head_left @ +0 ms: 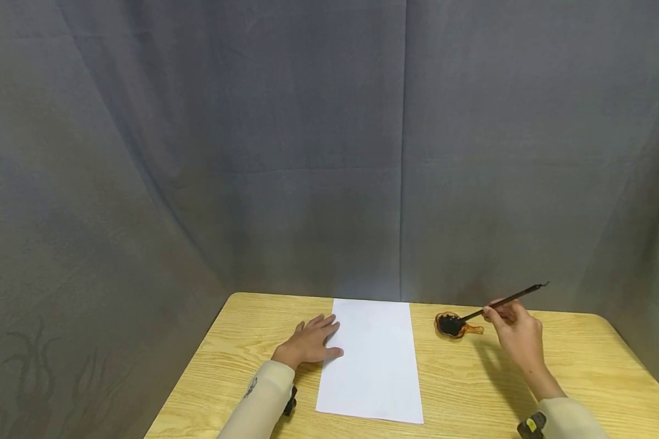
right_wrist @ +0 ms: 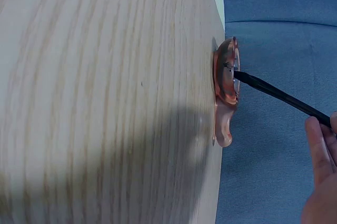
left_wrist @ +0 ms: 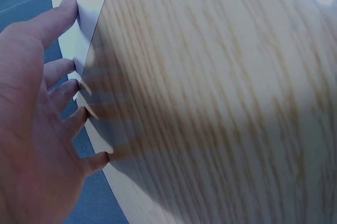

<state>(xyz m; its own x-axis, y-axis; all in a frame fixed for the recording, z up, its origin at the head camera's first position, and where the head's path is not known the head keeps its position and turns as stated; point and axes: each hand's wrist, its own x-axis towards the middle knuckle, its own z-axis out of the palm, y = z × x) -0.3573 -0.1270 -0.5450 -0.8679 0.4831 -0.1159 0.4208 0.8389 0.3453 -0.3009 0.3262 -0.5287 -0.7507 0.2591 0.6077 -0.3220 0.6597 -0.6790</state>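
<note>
A white sheet of paper (head_left: pixel 370 366) lies on the wooden table. My left hand (head_left: pixel 310 342) rests at its left edge with fingers spread, thumb and fingertips over the paper. In the left wrist view the fingertips of that hand (left_wrist: pixel 47 103) meet the paper's border and the wood beside it. My right hand (head_left: pixel 518 335) pinches a dark writing brush (head_left: pixel 505 301) by its handle, held slanted. The brush's tip dips into a small amber dish (head_left: pixel 475 330) of black ink (head_left: pixel 448 324). From the side, the right wrist view shows the dish (right_wrist: pixel 225 87) with its stubby handle.
The light wood-grain table (head_left: pixel 252 341) has rounded far corners. Grey cloth (head_left: pixel 307 152) hangs behind it and at both sides. The ink dish stands to the right of the paper, near the table's far edge.
</note>
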